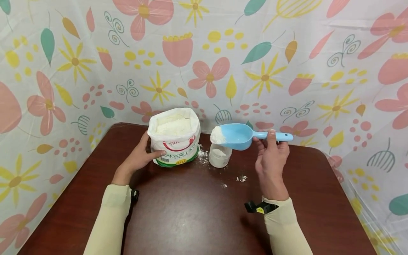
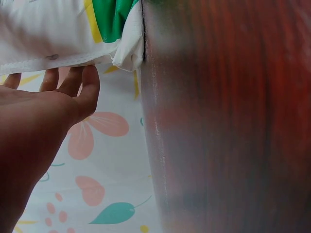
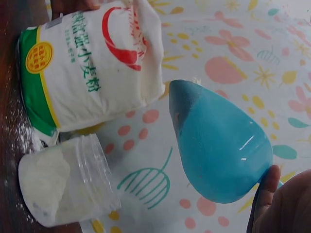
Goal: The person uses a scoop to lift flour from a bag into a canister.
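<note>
Pointing left, blue scoop (image 1: 237, 135) lying level

1. Dark reddish-brown wooden table (image 1: 191, 212), glossy top, rounded far corners; fills lower centre of the head view.
2. Open white flour bag (image 1: 174, 138) stands upright on it, centre-left of frame, green band at its base.
3. Clear plastic jar (image 1: 220, 155) stands just right of the bag, partly filled with flour.
4. Spilled flour (image 1: 202, 154) dusts the table between bag and jar.
5. Small flour clumps (image 1: 241, 178) lie lower right of the jar; a tiny speck (image 1: 224, 185) sits near them.
</note>
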{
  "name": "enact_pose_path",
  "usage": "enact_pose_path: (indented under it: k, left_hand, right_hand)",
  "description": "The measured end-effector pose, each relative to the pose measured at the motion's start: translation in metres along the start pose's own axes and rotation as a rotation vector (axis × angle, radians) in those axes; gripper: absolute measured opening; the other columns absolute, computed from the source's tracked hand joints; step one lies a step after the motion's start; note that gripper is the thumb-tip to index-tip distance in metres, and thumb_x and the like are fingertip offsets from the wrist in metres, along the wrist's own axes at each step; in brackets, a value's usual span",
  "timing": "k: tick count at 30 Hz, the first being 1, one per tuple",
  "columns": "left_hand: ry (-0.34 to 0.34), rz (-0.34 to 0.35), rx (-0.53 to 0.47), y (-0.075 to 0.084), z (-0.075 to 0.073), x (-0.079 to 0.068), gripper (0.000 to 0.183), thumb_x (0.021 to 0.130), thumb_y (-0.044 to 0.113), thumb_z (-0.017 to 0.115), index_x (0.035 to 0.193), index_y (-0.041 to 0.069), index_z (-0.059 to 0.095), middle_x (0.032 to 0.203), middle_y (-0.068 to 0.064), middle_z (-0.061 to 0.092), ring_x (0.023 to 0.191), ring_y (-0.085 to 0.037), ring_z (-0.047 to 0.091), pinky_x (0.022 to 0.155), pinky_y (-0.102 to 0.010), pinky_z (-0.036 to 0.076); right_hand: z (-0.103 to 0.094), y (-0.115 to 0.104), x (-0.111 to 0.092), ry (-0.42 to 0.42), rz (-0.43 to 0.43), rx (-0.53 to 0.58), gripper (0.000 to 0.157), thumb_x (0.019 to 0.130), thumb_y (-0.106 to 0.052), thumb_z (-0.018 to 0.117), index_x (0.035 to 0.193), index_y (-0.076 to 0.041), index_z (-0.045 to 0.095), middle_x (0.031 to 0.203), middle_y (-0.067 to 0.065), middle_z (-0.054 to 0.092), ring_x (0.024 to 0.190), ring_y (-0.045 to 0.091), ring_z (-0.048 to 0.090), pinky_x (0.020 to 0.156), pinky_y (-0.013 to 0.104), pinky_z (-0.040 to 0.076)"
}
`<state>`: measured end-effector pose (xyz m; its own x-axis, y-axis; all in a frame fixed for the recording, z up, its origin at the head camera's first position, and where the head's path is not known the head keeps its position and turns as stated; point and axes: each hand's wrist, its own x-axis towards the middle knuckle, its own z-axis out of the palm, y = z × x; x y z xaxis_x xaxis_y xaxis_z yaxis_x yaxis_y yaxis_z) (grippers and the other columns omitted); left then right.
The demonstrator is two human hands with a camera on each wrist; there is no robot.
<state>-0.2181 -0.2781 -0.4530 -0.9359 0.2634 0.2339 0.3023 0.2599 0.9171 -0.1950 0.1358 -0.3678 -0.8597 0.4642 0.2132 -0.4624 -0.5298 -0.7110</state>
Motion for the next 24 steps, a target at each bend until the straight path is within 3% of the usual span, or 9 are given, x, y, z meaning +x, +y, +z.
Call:
enact_pose_path:
  k: [9, 17, 24]
  left_hand:
    - [0.000, -0.056, 0.039, 0.001, 0.001, -0.002, 0.111, 0.092, 0.023, 0.086, 0.169, 0.044, 0.008, 0.162, -0.005, 0.034, 0.151, -0.029, 0.032, 0.120, -0.067, 0.025]
    - [0.003, 0.016, 0.009, -0.001, -0.001, 0.001, 0.112, 0.090, 0.013, 0.087, 0.168, 0.044, 0.013, 0.166, 0.003, 0.032, 0.150, -0.024, 0.031, 0.123, -0.063, 0.020]
    - [0.000, 0.006, 0.026, 0.000, -0.001, 0.000, 0.112, 0.090, 0.016, 0.087, 0.167, 0.048, 0.012, 0.165, 0.003, 0.032, 0.151, -0.023, 0.030, 0.122, -0.063, 0.022]
  right_hand:
    - [-0.015, -0.003, 0.005, 0.009, -0.017, -0.006, 0.037, 0.104, -0.017, 0.068, 0.126, 0.009, 0.054, 0.103, 0.019, 0.065, 0.078, 0.021, 0.071, 0.073, 0.029, 0.062]
    - [-0.023, -0.002, 0.009, 0.002, -0.057, -0.028, 0.025, 0.105, -0.015, 0.066, 0.117, 0.006, 0.061, 0.101, 0.018, 0.059, 0.077, 0.023, 0.069, 0.071, 0.029, 0.062]
    - [-0.029, -0.001, 0.013, 0.005, -0.065, -0.052, 0.031, 0.104, -0.016, 0.067, 0.122, 0.007, 0.057, 0.103, 0.020, 0.061, 0.076, 0.022, 0.071, 0.073, 0.029, 0.062]
